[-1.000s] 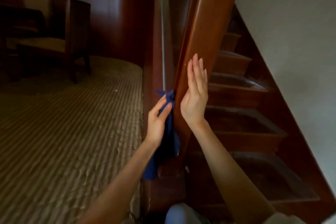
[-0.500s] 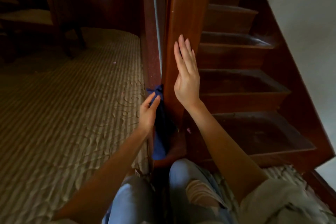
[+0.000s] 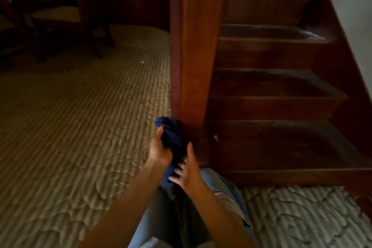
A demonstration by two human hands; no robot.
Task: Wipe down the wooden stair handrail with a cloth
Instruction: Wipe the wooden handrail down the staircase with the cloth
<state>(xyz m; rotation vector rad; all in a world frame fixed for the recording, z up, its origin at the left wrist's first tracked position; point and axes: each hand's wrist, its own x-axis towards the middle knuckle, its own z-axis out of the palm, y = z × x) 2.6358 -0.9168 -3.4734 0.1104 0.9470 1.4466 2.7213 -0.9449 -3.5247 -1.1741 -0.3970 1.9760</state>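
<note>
The dark wooden handrail (image 3: 198, 46) comes down as a broad post to the floor at the foot of the stairs. A dark blue cloth (image 3: 172, 137) is bunched against the post's base. My left hand (image 3: 160, 150) grips the cloth near its top. My right hand (image 3: 186, 173) is just below and to the right, its fingers on the cloth's lower end; motion blur hides whether they grip it.
Dark wooden stairs (image 3: 271, 86) rise on the right of the post. Striped carpet (image 3: 80, 127) covers the floor on the left and below the bottom step. A wooden chair (image 3: 60, 14) stands at the far left. My knees in jeans (image 3: 201, 207) are below my hands.
My right hand left the side of the rail and dropped to the cloth's lower end. My left hand slid the cloth down to the post's base. The view tilted downward.
</note>
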